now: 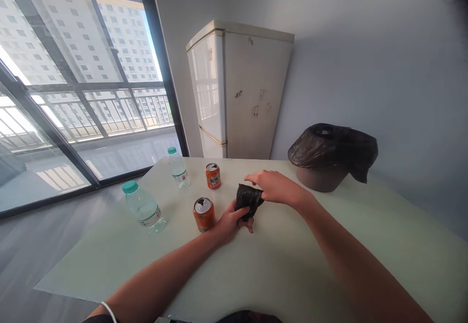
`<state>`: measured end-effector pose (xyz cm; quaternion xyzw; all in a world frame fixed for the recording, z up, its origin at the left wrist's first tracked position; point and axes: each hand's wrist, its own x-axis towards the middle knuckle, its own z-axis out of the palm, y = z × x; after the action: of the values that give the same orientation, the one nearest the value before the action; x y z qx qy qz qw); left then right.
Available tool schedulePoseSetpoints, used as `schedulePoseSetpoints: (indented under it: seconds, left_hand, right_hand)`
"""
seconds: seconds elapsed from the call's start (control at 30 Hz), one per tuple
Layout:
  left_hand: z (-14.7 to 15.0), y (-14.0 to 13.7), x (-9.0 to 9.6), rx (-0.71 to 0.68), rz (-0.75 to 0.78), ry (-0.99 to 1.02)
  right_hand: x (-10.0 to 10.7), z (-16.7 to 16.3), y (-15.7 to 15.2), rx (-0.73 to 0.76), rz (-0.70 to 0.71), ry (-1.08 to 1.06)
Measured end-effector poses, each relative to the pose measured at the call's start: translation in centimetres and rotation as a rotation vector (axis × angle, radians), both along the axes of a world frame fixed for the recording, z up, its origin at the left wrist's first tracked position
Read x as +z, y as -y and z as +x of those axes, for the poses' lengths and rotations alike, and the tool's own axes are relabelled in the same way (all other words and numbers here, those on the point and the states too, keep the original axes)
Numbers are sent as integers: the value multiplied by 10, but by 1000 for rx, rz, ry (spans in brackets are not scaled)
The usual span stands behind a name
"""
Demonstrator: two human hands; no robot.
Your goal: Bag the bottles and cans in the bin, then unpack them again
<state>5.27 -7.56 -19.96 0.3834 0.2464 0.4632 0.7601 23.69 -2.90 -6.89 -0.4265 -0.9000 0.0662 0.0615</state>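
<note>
A bundled black plastic bag [248, 197] is between my hands, above the middle of the table. My left hand [234, 219] is closed around its lower part, thumb across the front. My right hand [275, 186] pinches the bag's right edge, with the index finger stretched out over its top. Just left of my left hand stands an opened orange drink can [204, 216]. A second orange can [213, 177], also opened, stands farther back.
Two clear plastic bottles with green caps stand at the left, a nearer bottle [143, 206] and a farther bottle [178, 168]. A bin [321, 179] lined with a black bag sits at the table's back right. Behind the table [146, 264] is a fridge [252, 94].
</note>
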Motion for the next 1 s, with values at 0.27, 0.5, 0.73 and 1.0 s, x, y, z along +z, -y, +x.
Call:
schedulePoseSetpoints:
  seconds: [0.27,0.5,0.73,1.0]
  left_hand:
    - [-3,1,4,-39,59,23]
    - [-1,-3,-1,184,42,-6]
    - [-1,0,8,242,83,-56]
    - [-4,3,8,34,141,-13]
  right_hand:
    - [-4,-23,5,-30,173,149]
    - [4,-5,3,-35,-231,-230]
    - [-6,-1,-12,-147,-765,-657]
    - [-21,-12,-12,7,-891,-639]
